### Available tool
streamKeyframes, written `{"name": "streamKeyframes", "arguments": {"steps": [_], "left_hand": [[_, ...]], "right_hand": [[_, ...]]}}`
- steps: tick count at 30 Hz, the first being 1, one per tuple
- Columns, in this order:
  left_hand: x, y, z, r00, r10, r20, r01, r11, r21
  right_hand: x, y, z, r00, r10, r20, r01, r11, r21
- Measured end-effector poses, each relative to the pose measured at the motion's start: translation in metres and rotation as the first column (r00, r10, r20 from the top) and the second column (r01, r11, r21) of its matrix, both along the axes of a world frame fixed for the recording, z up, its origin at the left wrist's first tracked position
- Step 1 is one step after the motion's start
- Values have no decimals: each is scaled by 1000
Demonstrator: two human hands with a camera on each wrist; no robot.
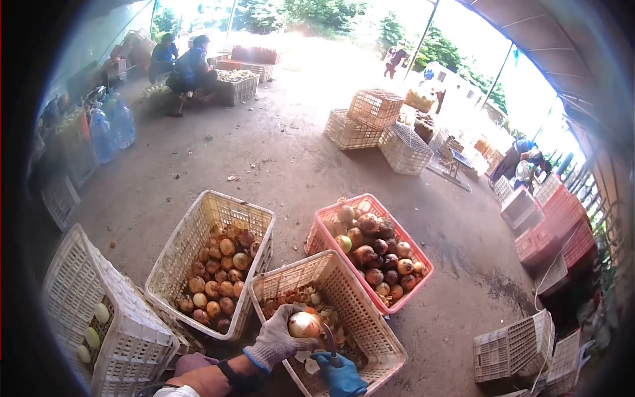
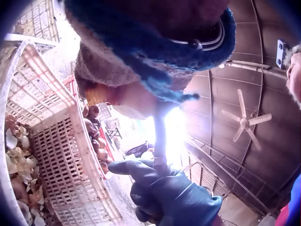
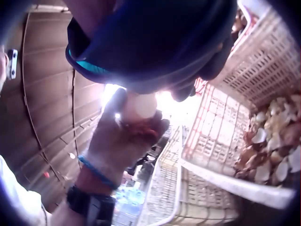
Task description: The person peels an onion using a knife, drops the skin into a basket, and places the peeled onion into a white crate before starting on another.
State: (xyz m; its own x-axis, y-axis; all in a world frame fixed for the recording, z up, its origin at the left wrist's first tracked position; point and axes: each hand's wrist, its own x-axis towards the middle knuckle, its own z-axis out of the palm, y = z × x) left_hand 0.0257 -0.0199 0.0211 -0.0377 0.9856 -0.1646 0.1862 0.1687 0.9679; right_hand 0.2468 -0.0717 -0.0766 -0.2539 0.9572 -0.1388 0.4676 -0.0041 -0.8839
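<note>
In a light knitted glove, the left hand (image 1: 284, 339) grips a partly peeled onion (image 1: 305, 325) above a white crate (image 1: 378, 329) holding loose skins (image 1: 316, 306). The right hand (image 1: 340, 374), in a blue rubber glove, holds a knife (image 1: 330, 341) beside the onion's right side. In the left wrist view the blue-gloved hand (image 2: 174, 193) has its fingers round the knife (image 2: 160, 136), whose blade points up to the onion (image 2: 134, 99). The right wrist view shows the knitted glove (image 3: 117, 136) round the onion (image 3: 143, 106); the dark right glove (image 3: 160, 47) hides the knife there.
A white crate of onions (image 1: 155, 291) stands left, a pink crate of onions (image 1: 426, 270) right. A tilted crate (image 1: 73, 281) with several pale onions is at far left. Stacked crates (image 1: 407, 149) stand farther back; more crates (image 1: 506, 351) lie right. Two seated people (image 1: 192, 69) are at back left.
</note>
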Motion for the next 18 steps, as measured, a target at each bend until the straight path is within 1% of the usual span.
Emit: {"name": "streamKeyframes", "arguments": {"steps": [1, 2, 4, 5, 6, 7, 8, 10, 12, 14, 15, 17, 18], "left_hand": [[-1, 0, -1, 1000, -8, 13, 8, 1000, -2], [-2, 1, -3, 1000, -7, 28, 7, 1000, -14], [-2, 3, -8, 998, -9, 59, 11, 999, -41], [-2, 5, -12, 990, -27, 139, 29, 1000, -11], [-3, 7, -17, 975, -45, 216, 43, 999, 14], [-6, 5, -25, 956, -62, 287, 57, 998, 28], [-7, 6, -32, 894, -78, 442, 66, 997, 42], [-10, 6, -19, 795, -21, 606, 97, 991, -92], [-12, 8, -25, 803, -44, 595, 123, 988, -93], [-11, 8, -26, 832, -72, 551, 142, 986, -86], [-10, 6, -27, 839, -94, 536, 163, 983, -82], [-8, 5, -13, 869, -147, 473, 216, 972, -95], [-7, 4, -10, 879, -178, 442, 244, 965, -97]], "right_hand": [[0, 0, 1, 990, -101, -96, 79, 974, -211], [-1, -1, 2, 961, -219, -167, 131, 898, -421], [-14, -1, 50, 980, -151, -128, 115, 962, -249], [-17, 2, 69, 988, -119, -102, 102, 982, -157], [-11, 10, 67, 946, -244, -212, 173, 937, -303], [-4, 17, 58, 876, -381, -296, 219, 860, -460], [2, 13, 49, 779, -528, -340, 235, 747, -622], [-5, 12, 68, 806, -475, -354, 248, 813, -526], [-19, 12, 85, 784, -498, -370, 342, 845, -412], [-20, 14, 86, 766, -456, -452, 336, 885, -323], [-24, 15, 90, 767, -453, -454, 345, 888, -304], [-29, 17, 102, 770, -440, -462, 363, 898, -250], [-28, 16, 100, 808, -414, -418, 366, 910, -195]]}}
